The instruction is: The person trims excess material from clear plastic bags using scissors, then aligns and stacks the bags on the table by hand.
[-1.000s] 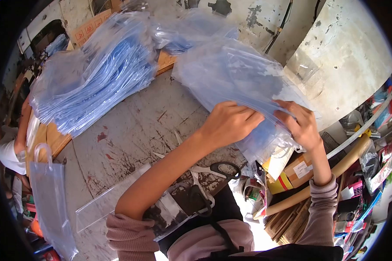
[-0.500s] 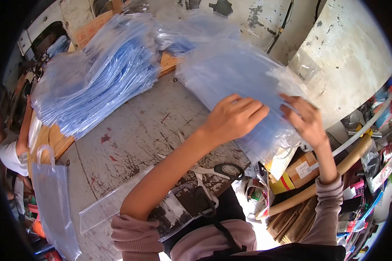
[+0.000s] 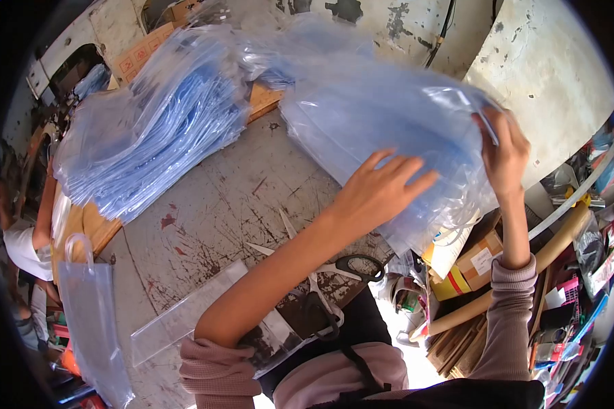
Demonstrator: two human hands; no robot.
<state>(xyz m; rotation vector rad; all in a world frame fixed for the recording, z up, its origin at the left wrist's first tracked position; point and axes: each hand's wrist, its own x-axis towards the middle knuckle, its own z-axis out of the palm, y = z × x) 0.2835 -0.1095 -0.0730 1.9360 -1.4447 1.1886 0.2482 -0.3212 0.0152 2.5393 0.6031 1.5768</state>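
Observation:
My left hand (image 3: 382, 189) rests over a pile of clear bluish plastic bags (image 3: 382, 123) with its fingers apart. At the pile's right edge, my right hand (image 3: 506, 151) has its fingers closed on the edge of a plastic bag, which is lifted and partly blurred. A larger stack of similar plastic bags (image 3: 164, 129) lies at the upper left. Two pairs of scissors (image 3: 312, 279) with black handles lie open below my left forearm. Beside them is a flat clear plastic piece (image 3: 177, 317).
A clear bag with handles (image 3: 92, 313) hangs at the table's left edge. Part of another person in a white sleeve (image 3: 27, 249) shows at far left. Cardboard boxes (image 3: 477, 262), a long tube (image 3: 552, 252) and assorted goods stand at the right.
My right hand has moved up and right, raising the edge of a plastic bag. My left hand has spread its fingers and shifted slightly right.

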